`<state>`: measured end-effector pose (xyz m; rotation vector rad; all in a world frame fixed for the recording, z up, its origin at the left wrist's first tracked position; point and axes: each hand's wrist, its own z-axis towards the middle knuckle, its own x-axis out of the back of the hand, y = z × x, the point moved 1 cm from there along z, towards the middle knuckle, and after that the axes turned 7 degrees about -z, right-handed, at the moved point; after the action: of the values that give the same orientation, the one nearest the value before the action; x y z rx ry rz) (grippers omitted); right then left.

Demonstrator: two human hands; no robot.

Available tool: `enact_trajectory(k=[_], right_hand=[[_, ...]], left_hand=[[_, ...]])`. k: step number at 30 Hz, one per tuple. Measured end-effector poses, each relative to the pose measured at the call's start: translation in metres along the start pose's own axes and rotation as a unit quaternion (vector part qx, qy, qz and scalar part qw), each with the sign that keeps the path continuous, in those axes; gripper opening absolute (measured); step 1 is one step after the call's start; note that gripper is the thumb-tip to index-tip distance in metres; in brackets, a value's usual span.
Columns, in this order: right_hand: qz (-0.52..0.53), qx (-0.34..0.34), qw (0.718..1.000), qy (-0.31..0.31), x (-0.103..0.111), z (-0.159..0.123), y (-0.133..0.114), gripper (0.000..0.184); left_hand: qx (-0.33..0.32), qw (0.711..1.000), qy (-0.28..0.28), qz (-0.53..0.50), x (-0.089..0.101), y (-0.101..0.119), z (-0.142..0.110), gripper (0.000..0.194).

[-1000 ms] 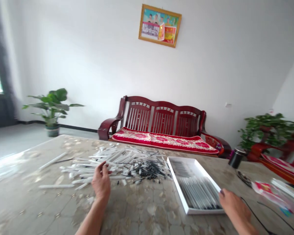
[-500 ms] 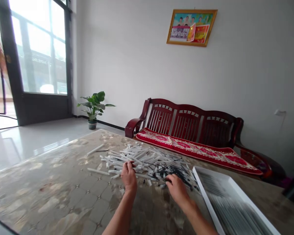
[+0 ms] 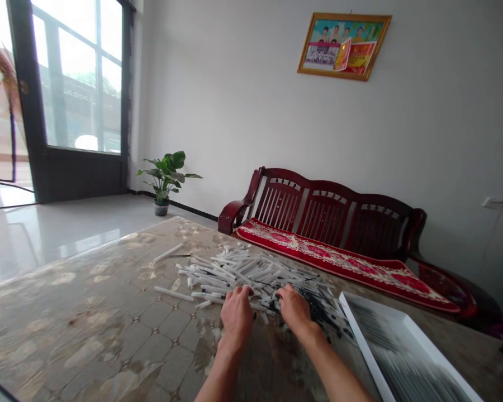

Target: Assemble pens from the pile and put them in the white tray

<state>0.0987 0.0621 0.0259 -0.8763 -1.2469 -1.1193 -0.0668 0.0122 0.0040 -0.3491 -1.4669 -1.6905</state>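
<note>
Two bare hands, left hand [image 3: 237, 315] and right hand [image 3: 293, 307], sit just apart | both on a heap of thin white plastic tubes [image 3: 243, 273] on the mottled glossy tabletop [image 3: 67, 312] (can't tell if they're gripping) | risk: one careless shove could scatter tubes into the long white tray [image 3: 362, 335]

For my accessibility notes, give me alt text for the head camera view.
Left hand and right hand rest on a heap of white tubes and black pieces on a patterned table. A white tray of rods lies nearby; a red bench stands behind.
</note>
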Motion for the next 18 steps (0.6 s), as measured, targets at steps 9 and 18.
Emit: enact_trajectory(k=[9, 18], right_hand=[[-0.067, 0.049, 0.997, 0.008, 0.010, 0.005, 0.001, 0.027], [-0.069, 0.088, 0.991, 0.078, 0.016, -0.004, 0.008, 0.023]], left_hand=[[-0.050, 0.994, -0.069, 0.062, -0.001, 0.003, -0.005, 0.031], [-0.070, 0.992, -0.067, 0.079, -0.003, 0.006, -0.003, 0.020]])
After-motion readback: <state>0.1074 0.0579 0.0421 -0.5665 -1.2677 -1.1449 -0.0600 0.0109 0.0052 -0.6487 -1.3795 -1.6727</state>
